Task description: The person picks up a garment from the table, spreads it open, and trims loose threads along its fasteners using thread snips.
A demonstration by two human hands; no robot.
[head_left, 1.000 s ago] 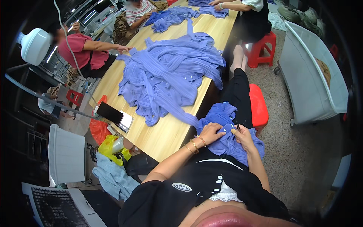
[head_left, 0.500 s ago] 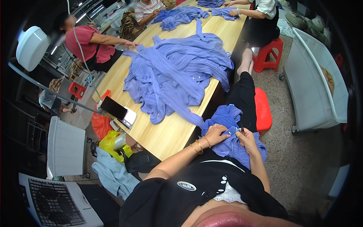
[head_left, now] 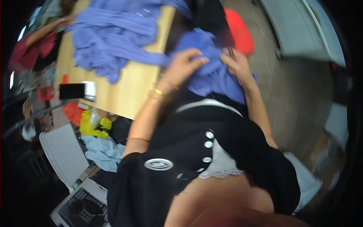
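A blue-violet knit garment (head_left: 217, 81) lies bunched on my lap, beside the table's edge. My left hand (head_left: 185, 66), with gold bracelets (head_left: 159, 91) at the wrist, is closed at the garment's left side, fingertips pinching its cloth. On the other side my right hand (head_left: 238, 67) pinches the same cloth between thumb and fingers. A small dark thing (head_left: 230, 51) shows by the right fingers, too blurred to name. Left of my hands, a heap of similar blue-violet knit garments (head_left: 113, 34) covers part of the wooden table (head_left: 126, 94), one strip hanging toward my left hand.
A black phone-like device (head_left: 72, 91) rests by the table's left edge. Yellow (head_left: 89, 123) and red plastic bags (head_left: 72, 112) are below it. A red stool (head_left: 240, 32) stands past my knee, and a pale wheeled bin (head_left: 298, 28) at the right. A co-worker's arm (head_left: 45, 32) reaches to the heap.
The whole view has tilted downward and blurred, so hands, garment and table appear higher and farther left. Both hands stay on the garment, a little farther apart.
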